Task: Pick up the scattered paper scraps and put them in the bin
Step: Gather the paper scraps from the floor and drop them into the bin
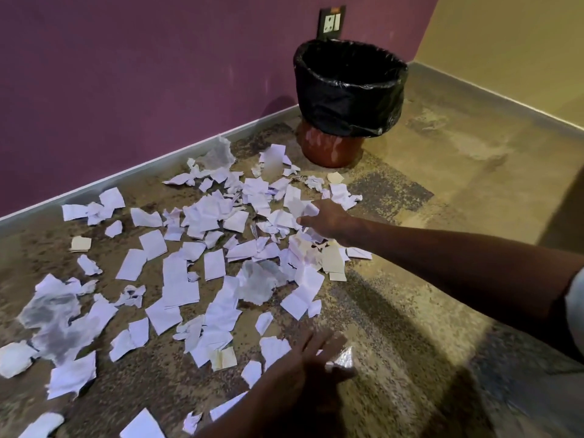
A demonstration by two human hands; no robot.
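Several white paper scraps [177, 279] lie scattered over the speckled floor, from the wall to the near edge of the view. The bin [335, 150] is red-brown with a black liner [347, 90] and stands in the corner beyond the scraps. My right hand [328, 219] reaches into the far side of the pile, its fingers and thumb closing around a white scrap [301, 205]. My left hand [316, 352] hovers low over the near scraps, blurred, fingers spread and holding nothing.
A purple wall [126, 74] with a grey skirting runs along the left, and a yellow wall [505, 33] closes the right. A wall socket [330, 23] sits above the bin. Bare floor [474, 184] lies right of the scraps.
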